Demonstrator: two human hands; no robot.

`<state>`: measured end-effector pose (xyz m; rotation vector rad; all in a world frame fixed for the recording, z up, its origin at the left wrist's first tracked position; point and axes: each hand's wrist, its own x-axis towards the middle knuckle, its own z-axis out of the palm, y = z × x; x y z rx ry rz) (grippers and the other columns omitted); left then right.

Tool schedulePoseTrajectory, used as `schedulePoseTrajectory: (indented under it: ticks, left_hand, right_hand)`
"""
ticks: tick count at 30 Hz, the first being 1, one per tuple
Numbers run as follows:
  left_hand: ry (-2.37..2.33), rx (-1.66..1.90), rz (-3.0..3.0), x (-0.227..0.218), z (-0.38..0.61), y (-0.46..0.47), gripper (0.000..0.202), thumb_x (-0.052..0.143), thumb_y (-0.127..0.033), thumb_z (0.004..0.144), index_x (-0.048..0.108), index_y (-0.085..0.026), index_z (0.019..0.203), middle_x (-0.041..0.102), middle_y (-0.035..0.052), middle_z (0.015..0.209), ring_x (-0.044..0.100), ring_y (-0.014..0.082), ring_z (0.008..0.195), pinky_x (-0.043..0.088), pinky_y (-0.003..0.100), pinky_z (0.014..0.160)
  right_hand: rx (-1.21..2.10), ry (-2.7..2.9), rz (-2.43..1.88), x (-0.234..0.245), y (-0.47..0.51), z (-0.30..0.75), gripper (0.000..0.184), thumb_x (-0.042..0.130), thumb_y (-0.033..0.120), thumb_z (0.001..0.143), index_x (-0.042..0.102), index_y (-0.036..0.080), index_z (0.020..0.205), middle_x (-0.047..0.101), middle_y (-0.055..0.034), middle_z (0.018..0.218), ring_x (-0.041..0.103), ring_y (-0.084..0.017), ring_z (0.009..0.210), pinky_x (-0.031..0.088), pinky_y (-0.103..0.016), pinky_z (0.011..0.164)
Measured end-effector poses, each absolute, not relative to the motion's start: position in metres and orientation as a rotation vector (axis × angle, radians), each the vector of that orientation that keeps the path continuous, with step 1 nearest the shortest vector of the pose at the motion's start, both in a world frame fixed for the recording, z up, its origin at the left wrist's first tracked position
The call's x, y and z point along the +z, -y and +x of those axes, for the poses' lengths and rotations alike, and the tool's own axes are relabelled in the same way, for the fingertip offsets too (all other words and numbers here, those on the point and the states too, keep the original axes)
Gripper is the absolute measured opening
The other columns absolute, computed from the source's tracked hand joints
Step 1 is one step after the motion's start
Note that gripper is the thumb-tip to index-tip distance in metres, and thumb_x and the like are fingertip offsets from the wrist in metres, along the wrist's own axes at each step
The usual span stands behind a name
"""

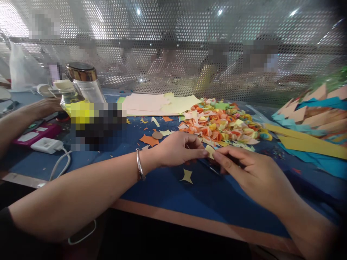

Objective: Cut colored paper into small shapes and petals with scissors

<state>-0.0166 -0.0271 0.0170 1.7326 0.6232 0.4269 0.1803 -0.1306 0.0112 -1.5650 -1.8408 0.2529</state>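
Observation:
My left hand [177,148], with a silver bangle [140,165] on its wrist, pinches a small pale yellow paper piece [209,150] between thumb and fingers. My right hand [249,169] meets it from the right and grips the same piece with closed fingers. Both hands hover just above the blue table top [173,191]. A star-shaped yellow scrap [187,176] lies on the table just below my left hand. Behind the hands sits a heap of folded orange, yellow and pink paper bits [222,124].
Pale yellow sheets [159,103] lie at the back. Stacked yellow, blue and tan paper [311,122] fills the right side. A glass jar with a gold lid [84,85], a white charger [46,145] and another person's hand [46,106] are at left. A perforated metal screen [173,47] stands behind.

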Motion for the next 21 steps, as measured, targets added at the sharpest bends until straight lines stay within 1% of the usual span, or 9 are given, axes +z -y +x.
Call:
schedulePoseTrajectory:
  ticks: [6, 8, 10, 12, 14, 16, 19, 21]
  left_hand:
    - [-0.658, 0.433, 1.934, 0.022, -0.016, 0.030, 0.022, 0.072, -0.038, 0.087, 0.064, -0.018, 0.081, 0.061, -0.0024, 0.069, 0.054, 0.0095, 0.064, 0.041, 0.024, 0.061]
    - [-0.662, 0.456, 2.002, 0.024, -0.016, 0.030, 0.022, 0.069, -0.037, 0.089, 0.064, -0.018, 0.079, 0.062, -0.0016, 0.069, 0.053, 0.0096, 0.064, 0.039, 0.025, 0.062]
    - [-0.689, 0.550, 2.038, 0.026, -0.017, 0.029, 0.024, 0.067, -0.037, 0.090, 0.063, -0.018, 0.077, 0.062, -0.0011, 0.070, 0.052, 0.0098, 0.065, 0.039, 0.026, 0.063]
    - [-0.753, 0.715, 2.008, 0.029, -0.019, 0.026, 0.025, 0.066, -0.037, 0.092, 0.060, -0.018, 0.075, 0.059, -0.0017, 0.068, 0.052, 0.0096, 0.065, 0.039, 0.026, 0.064]
    - [-0.834, 0.878, 1.947, 0.033, -0.022, 0.021, 0.026, 0.064, -0.037, 0.093, 0.057, -0.020, 0.075, 0.056, -0.0027, 0.066, 0.050, 0.0093, 0.063, 0.039, 0.026, 0.063]
    - [-0.896, 0.963, 1.927, 0.036, -0.026, 0.015, 0.029, 0.062, -0.037, 0.095, 0.054, -0.021, 0.073, 0.055, -0.0027, 0.065, 0.048, 0.0092, 0.061, 0.037, 0.026, 0.062]
    - [-0.933, 0.956, 1.975, 0.036, -0.030, 0.007, 0.033, 0.061, -0.039, 0.095, 0.052, -0.021, 0.070, 0.054, -0.0021, 0.064, 0.046, 0.0095, 0.061, 0.035, 0.027, 0.061]
    - [-0.934, 0.904, 2.060, 0.033, -0.031, 0.004, 0.032, 0.062, -0.038, 0.094, 0.054, -0.020, 0.069, 0.056, -0.0016, 0.066, 0.046, 0.0097, 0.062, 0.036, 0.028, 0.062]
  right_hand:
    - [0.295, 1.860, -1.563, 0.007, 0.129, 0.182, 0.041, 0.054, 0.058, 0.098, 0.071, 0.025, 0.083, 0.067, 0.0013, 0.061, 0.061, -0.014, 0.051, 0.047, -0.024, 0.047]
    - [0.309, 1.852, -1.572, 0.006, 0.128, 0.183, 0.042, 0.054, 0.059, 0.098, 0.070, 0.024, 0.081, 0.066, 0.0011, 0.061, 0.061, -0.014, 0.051, 0.047, -0.024, 0.047]
    - [0.312, 1.844, -1.579, 0.006, 0.128, 0.183, 0.044, 0.052, 0.060, 0.099, 0.068, 0.024, 0.077, 0.064, 0.0011, 0.058, 0.060, -0.014, 0.051, 0.046, -0.024, 0.046]
    - [0.318, 1.859, -1.576, 0.005, 0.127, 0.181, 0.045, 0.051, 0.059, 0.100, 0.066, 0.024, 0.076, 0.063, 0.0007, 0.058, 0.059, -0.015, 0.051, 0.045, -0.024, 0.046]
    - [0.350, 1.911, -1.557, 0.004, 0.127, 0.178, 0.044, 0.051, 0.058, 0.101, 0.068, 0.024, 0.079, 0.065, -0.0003, 0.063, 0.060, -0.015, 0.054, 0.046, -0.025, 0.047]
    - [0.383, 1.989, -1.534, 0.004, 0.125, 0.175, 0.042, 0.050, 0.056, 0.102, 0.070, 0.023, 0.083, 0.069, -0.0021, 0.071, 0.063, -0.015, 0.058, 0.047, -0.026, 0.050]
    - [0.414, 2.107, -1.501, 0.003, 0.124, 0.171, 0.042, 0.051, 0.055, 0.102, 0.072, 0.023, 0.086, 0.072, -0.0036, 0.078, 0.063, -0.015, 0.061, 0.047, -0.026, 0.052]
    - [0.423, 2.151, -1.498, 0.004, 0.122, 0.169, 0.042, 0.052, 0.056, 0.101, 0.073, 0.023, 0.087, 0.072, -0.0038, 0.078, 0.062, -0.015, 0.059, 0.047, -0.026, 0.052]
